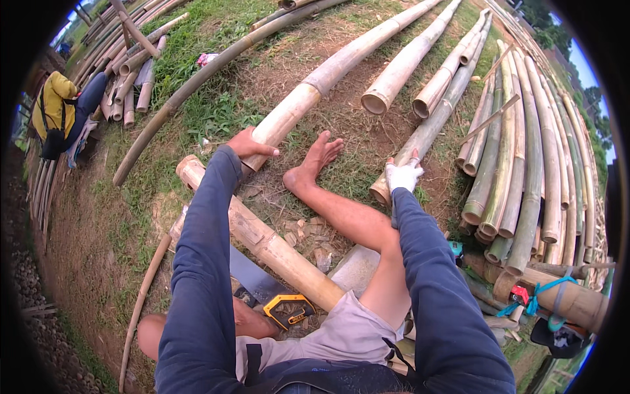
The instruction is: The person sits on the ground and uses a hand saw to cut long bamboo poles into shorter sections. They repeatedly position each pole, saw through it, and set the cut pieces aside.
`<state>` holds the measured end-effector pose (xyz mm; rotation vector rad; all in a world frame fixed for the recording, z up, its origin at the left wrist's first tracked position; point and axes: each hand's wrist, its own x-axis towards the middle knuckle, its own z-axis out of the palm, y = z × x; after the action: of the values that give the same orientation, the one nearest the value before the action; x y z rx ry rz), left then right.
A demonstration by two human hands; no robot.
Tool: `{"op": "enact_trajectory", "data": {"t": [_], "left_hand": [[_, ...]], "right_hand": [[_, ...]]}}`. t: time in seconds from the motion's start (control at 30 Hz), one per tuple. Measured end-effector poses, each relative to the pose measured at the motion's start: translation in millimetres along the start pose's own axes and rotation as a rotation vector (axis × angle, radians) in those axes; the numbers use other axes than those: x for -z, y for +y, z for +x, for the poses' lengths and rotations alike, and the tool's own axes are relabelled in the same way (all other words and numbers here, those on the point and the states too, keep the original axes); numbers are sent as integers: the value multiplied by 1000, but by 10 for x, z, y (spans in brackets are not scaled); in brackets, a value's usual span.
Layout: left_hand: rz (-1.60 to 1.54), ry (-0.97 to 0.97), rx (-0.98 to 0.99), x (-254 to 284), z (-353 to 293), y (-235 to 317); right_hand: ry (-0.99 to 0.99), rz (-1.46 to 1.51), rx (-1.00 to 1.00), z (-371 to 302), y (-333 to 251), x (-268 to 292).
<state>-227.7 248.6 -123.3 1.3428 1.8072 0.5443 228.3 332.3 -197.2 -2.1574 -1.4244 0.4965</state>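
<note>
My bare left hand (249,146) is closed around the near end of a thick tan bamboo pole (298,105), which stretches away to the upper right. In a white glove with bare fingertips, my right hand (403,175) grips the near end of a greyish-green bamboo pole (438,121). Another bamboo length (259,236) slants across under my left forearm towards my lap. Beside it, close to my legs, lies a handsaw (289,310) with a yellow and black handle; my left arm hides part of its blade.
Two pale bamboo poles (413,59) (443,85) lie ahead between my hands. A large bamboo stack (525,151) fills the right side. A long curved pole (190,85) lies on the grass at left. Wood chips (300,231) litter the ground. A person in yellow (56,105) is far left.
</note>
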Motion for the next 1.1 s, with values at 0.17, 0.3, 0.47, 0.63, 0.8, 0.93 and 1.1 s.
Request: {"op": "enact_trajectory", "data": {"t": [0.17, 0.3, 0.47, 0.63, 0.8, 0.93, 1.1], "left_hand": [[-229, -236, 41, 96, -66, -103], [-268, -267, 208, 216, -38, -231], [-234, -266, 294, 320, -38, -314], [6, -183, -24, 192, -5, -111], [-76, -172, -94, 14, 42, -28], [84, -13, -65, 35, -39, 6], [341, 69, -35, 156, -325, 313]], "right_hand": [[1, 7, 20, -31, -16, -88], [40, -27, 7, -24, -113, -141], [-3, -68, -17, 12, -166, -117], [30, -80, 22, 68, -44, -36], [45, -93, 44, 114, 42, -15], [42, -76, 35, 134, 29, 4], [19, -125, -13, 137, -5, 55]]}}
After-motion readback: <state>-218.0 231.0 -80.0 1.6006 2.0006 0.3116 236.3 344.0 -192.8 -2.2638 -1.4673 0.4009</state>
